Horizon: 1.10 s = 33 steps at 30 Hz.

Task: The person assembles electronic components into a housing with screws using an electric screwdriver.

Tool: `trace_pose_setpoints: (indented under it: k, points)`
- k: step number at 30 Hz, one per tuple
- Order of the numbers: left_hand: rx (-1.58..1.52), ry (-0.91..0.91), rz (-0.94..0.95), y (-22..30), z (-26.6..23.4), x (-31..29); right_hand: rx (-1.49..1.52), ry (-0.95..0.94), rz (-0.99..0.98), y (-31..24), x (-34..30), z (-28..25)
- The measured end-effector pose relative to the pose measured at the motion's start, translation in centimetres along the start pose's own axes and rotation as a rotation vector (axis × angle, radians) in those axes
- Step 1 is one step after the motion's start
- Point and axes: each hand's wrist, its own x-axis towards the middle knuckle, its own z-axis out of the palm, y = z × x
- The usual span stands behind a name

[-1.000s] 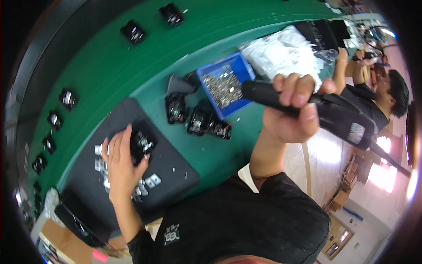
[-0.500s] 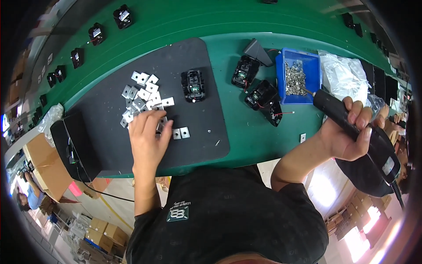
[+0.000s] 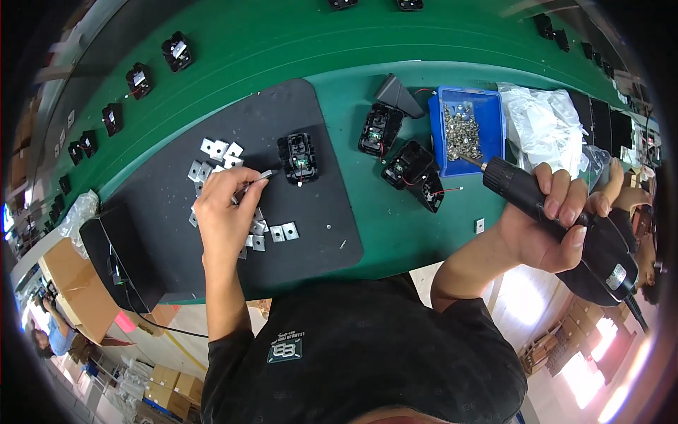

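Observation:
My left hand (image 3: 224, 212) pinches a small metal plate (image 3: 265, 174) between thumb and fingertips, above a loose heap of square silver plates with holes (image 3: 200, 170). Just right of that plate, a black plastic housing (image 3: 298, 161) with a small green board lies on the dark mat (image 3: 296, 247). My right hand (image 3: 537, 237) is wrapped round a black electric screwdriver (image 3: 519, 191). Its bit reaches over the near edge of a blue bin (image 3: 496, 127) of small screws (image 3: 462, 134); whether it touches a screw, I cannot tell.
Two more black housings (image 3: 381, 128) (image 3: 409, 164) with wires lie left of the bin. Behind my right hand are a clear plastic bag (image 3: 540, 120) and another person's hand (image 3: 611, 187). Several housings (image 3: 176, 51) line the green belt (image 3: 282, 42). A black box (image 3: 116, 254) stands far left.
My left hand has risen from the heap toward the housing, now with a plate in its fingertips. The screwdriver's bit has shifted to the bin's near edge. The whole view has shifted slightly.

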Motion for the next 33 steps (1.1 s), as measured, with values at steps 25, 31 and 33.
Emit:
trace_pose_setpoints:
  k: [25, 31, 33]
  points:
    - [-0.155, 0.084, 0.381, 3.6, 2.4, 3.9, 0.349, -0.112, 0.25, 1.8, -0.5, 5.1]
    - [-0.305, -0.04, 0.513, 7.1, 3.7, 1.2, 0.448, -0.118, 0.26, 1.5, -0.9, 6.6]
    - [-0.342, -0.066, 0.594, 6.8, 4.4, 0.9, 0.459, -0.128, 0.257, 1.4, -1.1, 6.7]
